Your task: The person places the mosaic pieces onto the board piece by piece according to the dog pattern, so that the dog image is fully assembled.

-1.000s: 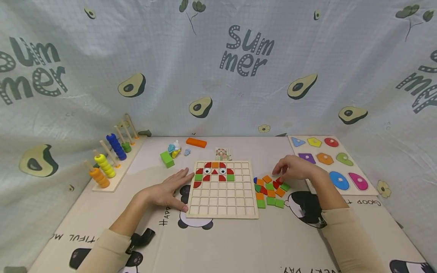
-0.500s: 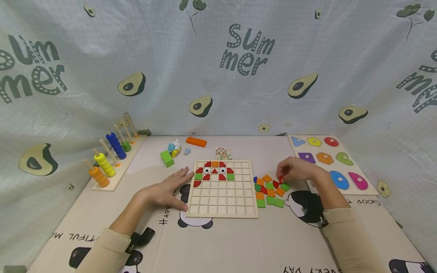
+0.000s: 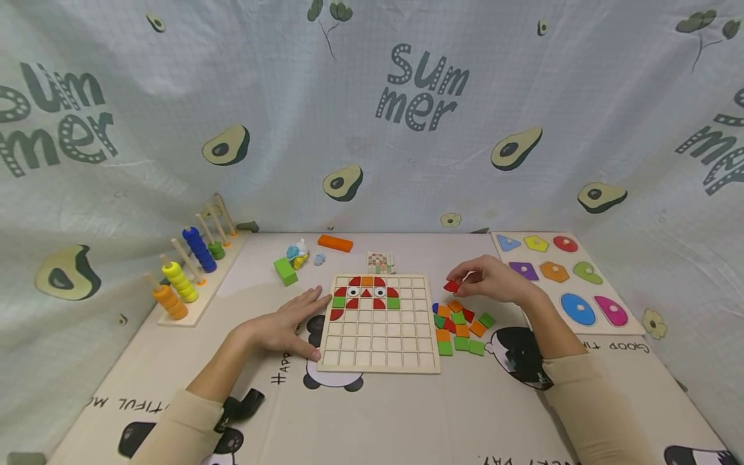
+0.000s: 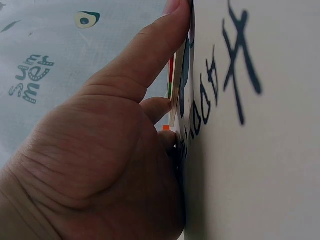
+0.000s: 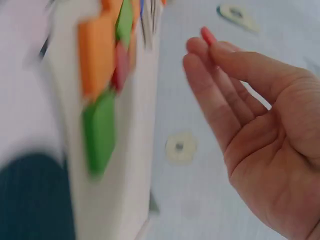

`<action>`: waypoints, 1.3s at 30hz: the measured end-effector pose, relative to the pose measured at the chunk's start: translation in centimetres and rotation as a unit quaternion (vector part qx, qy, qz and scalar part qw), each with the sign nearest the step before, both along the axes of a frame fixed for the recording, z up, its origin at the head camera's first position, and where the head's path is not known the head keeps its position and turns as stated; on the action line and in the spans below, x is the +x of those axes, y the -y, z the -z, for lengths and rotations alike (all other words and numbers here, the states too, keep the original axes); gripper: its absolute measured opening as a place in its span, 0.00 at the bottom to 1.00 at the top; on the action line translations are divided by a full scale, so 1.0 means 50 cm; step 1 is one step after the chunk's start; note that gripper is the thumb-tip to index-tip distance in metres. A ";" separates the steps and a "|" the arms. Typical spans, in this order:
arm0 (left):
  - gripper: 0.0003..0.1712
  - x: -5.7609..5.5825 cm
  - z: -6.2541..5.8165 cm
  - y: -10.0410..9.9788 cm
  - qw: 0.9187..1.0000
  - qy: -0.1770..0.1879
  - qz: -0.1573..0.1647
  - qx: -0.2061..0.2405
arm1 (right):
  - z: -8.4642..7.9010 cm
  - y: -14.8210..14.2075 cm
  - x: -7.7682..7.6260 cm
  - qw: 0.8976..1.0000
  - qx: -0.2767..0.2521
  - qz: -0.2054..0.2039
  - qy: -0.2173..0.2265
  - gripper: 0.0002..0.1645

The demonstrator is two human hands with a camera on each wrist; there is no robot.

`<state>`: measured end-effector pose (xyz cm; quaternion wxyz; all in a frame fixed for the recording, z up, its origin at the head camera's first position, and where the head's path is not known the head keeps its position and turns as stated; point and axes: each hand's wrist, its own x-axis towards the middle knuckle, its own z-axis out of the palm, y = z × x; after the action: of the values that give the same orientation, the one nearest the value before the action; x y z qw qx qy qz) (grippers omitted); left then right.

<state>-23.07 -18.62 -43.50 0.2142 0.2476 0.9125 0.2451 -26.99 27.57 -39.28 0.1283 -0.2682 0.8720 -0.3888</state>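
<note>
A wooden grid board [image 3: 378,342] lies mid-table, its upper rows partly filled with red, green and orange tiles and two eye tiles. My left hand [image 3: 285,324] rests at the board's left edge, fingers spread and thumb by the lower corner. In the left wrist view that hand [image 4: 100,135] stands on its side against the tabletop. My right hand [image 3: 491,279] pinches a red tile [image 3: 451,286] between thumb and fingertips, above the loose tiles. The right wrist view shows the red tile [image 5: 208,36] edge-on between the fingertips.
Several loose tiles [image 3: 461,330] lie right of the board. Behind it sits a small picture card [image 3: 380,263]. A shape puzzle [image 3: 546,284] stands at the back right, a peg stacker [image 3: 197,290] at the left. A green block [image 3: 285,272], small figure [image 3: 298,254] and orange block [image 3: 335,243] lie behind.
My right hand has picked a red tile out of the loose pile, lifted it and moved left toward the board. The left hand stays in place.
</note>
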 end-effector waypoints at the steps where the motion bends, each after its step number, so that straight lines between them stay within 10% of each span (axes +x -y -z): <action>1: 0.68 0.000 -0.001 0.000 1.000 0.000 0.001 0.001 | -0.002 0.015 -0.002 1.000 -0.002 -0.007 -0.005 0.15; 19: 0.66 0.001 -0.005 0.001 1.000 -0.004 0.008 -0.002 | 0.014 0.357 0.005 0.988 0.066 -0.112 -0.082 0.12; 39: 0.67 0.000 -0.001 0.005 1.000 -0.008 0.013 -0.004 | 0.043 0.405 0.014 0.977 0.137 -0.115 -0.120 0.12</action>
<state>-23.09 -18.88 -43.44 0.2112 0.2610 0.9117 0.2367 -26.28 7.32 -41.45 0.1023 -0.3915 0.8892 -0.2134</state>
